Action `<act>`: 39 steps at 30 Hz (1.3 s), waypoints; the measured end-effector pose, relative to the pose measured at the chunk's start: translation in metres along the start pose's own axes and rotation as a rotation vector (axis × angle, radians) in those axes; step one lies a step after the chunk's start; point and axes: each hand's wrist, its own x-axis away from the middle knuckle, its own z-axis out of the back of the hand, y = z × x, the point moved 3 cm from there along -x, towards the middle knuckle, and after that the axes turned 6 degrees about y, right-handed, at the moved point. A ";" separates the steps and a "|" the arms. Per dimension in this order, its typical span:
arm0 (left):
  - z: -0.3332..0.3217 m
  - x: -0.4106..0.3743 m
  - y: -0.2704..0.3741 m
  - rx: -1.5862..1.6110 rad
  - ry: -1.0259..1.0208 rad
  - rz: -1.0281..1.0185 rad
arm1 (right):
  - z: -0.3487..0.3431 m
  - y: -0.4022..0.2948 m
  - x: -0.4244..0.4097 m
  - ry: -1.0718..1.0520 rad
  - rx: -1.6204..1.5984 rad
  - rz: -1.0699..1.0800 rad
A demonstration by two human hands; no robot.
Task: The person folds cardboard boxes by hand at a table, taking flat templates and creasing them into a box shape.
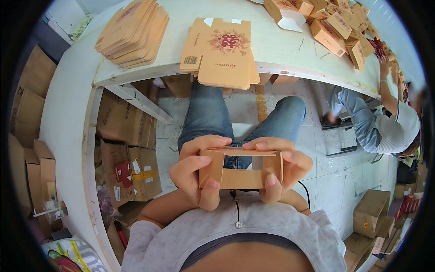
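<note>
Between my two hands, above my lap, is a tan cardboard box [242, 179] opened into a tube, its open end towards me. My left hand [200, 171] grips the left side, with the thumb below and fingers along the top edge. On the right side my right hand [282, 166] holds it the same way. End flaps are folded in at both sides, and my jeans show through the opening. Ahead, at the table edge, lies a small pile of flat printed box blanks [224, 54] with a red emblem, overhanging the edge.
A tall stack of flat blanks [132, 35] stands on the white table [282, 51] at left. Several formed boxes [334, 27] are heaped at the right. A co-worker [390, 119] sits at far right, hands among boxes. Cardboard cartons [117, 115] fill the space under the table.
</note>
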 end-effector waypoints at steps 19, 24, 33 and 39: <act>0.012 -0.011 0.011 -0.209 -0.157 0.187 | -0.002 -0.002 -0.001 -0.109 0.244 -0.026; 0.017 -0.009 -0.002 -0.274 -0.317 0.149 | 0.012 -0.004 0.003 -0.081 0.431 0.092; 0.002 -0.031 0.007 -0.406 -0.385 -0.005 | 0.016 -0.010 -0.016 -0.133 0.541 0.095; 0.000 -0.042 -0.001 -0.204 -0.285 0.078 | 0.009 -0.003 -0.044 -0.250 0.411 0.219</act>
